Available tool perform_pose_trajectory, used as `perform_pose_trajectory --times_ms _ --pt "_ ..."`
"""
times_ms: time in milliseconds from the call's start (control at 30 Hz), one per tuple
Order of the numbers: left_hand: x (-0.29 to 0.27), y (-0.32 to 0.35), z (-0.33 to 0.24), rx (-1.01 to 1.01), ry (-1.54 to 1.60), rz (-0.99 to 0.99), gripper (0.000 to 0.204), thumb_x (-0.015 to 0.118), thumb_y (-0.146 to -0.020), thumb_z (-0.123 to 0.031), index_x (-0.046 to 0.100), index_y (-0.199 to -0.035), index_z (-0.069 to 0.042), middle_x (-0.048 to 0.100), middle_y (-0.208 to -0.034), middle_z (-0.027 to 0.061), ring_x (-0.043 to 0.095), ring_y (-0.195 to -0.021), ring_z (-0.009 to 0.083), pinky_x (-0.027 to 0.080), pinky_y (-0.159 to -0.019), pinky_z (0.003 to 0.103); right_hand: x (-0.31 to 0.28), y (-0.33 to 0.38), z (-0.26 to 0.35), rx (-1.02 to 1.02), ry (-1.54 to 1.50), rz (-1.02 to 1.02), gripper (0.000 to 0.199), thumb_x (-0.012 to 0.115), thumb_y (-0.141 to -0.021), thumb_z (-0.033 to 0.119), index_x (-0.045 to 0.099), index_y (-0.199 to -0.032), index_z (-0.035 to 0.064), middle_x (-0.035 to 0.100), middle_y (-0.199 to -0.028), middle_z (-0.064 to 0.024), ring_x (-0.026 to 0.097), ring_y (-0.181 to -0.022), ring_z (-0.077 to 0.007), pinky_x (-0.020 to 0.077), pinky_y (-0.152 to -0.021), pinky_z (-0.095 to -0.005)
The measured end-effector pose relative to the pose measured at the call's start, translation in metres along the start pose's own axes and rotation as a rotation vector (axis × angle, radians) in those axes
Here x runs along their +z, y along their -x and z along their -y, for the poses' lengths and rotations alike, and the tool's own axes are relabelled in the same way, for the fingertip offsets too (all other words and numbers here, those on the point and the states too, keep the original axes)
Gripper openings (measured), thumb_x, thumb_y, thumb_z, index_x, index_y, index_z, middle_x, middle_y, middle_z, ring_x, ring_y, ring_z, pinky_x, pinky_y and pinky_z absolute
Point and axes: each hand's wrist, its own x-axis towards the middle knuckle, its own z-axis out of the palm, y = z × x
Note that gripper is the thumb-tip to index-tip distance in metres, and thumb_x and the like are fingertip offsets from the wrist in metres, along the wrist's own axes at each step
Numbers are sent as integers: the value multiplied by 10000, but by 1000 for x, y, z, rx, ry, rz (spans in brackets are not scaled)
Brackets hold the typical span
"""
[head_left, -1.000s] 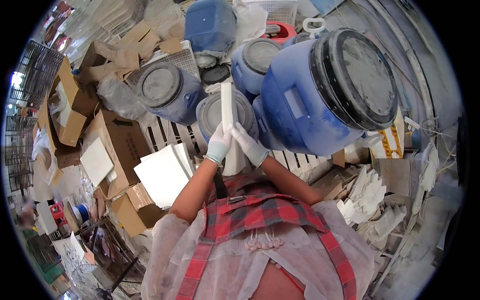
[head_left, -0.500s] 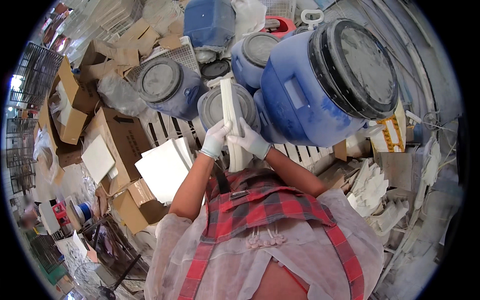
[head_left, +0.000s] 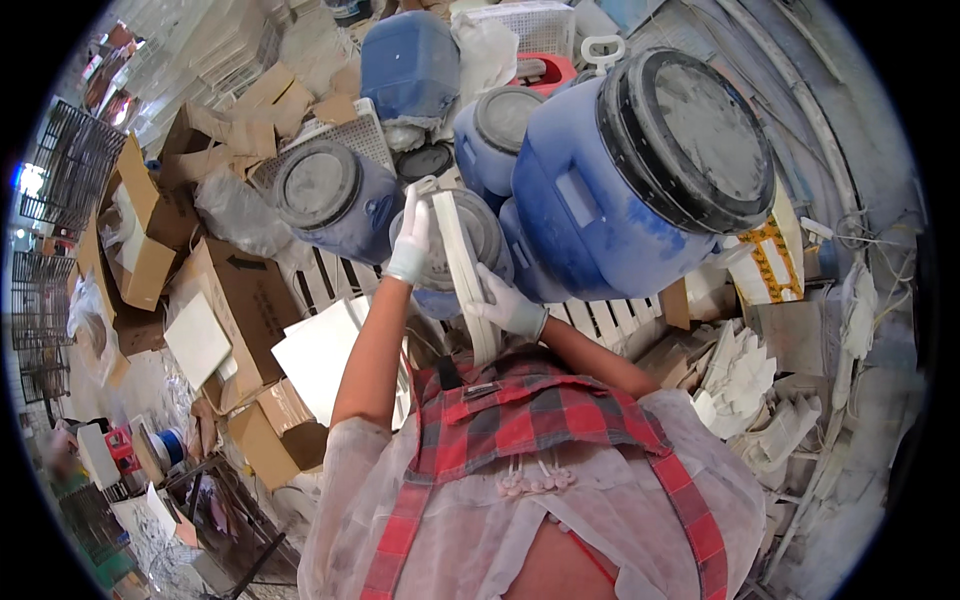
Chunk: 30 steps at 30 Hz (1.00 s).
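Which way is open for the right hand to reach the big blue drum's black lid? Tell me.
Probably none right now: the right hand is gripping the white slab, and the black lid sits apart, beyond the big blue drum body.

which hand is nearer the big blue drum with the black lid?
Right. The right hand grips the white slab just beside the big blue drum; the left hand holds the slab's far side.

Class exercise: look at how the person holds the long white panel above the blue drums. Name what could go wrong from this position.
1. The long white flat panel is gripped only at its edges by the gloved left hand and gloved right hand; it could slip or snap.
2. It stands close above the grey-lidded blue plastic drum and beside the big blue drum; a swing might knock it against them.
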Motion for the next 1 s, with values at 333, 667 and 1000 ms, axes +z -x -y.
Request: perform_pose_trajectory --times_ms 333,667,1000 --pt "25 -27 25 252 -498 -161 292 434 -994 -277 561 -1147 -63 599 -1063 66 544 -972 149 430 -872 282 -55 -122 40 -451 314 -547 335 507 -926 209 545 -1183 -2 570 -1183 -184 534 -1129 -297 399 -979 -339" --pt "-54 -19 17 514 -1063 -586 268 414 -952 -200 618 -967 -27 652 -907 123 617 -846 251 472 -797 349 -79 -116 37 -191 130 -678 260 590 -857 216 640 -1034 32 657 -1030 -145 633 -967 -250 474 -865 -316" --pt "-5 -17 13 386 -870 -512 325 418 -975 -248 577 -1114 -2 612 -1071 174 577 -1023 289 428 -917 353 -33 -104 -74 -56 158 -546 194 600 -857 150 668 -996 33 668 -894 -96 626 -861 -190 481 -804 -288"
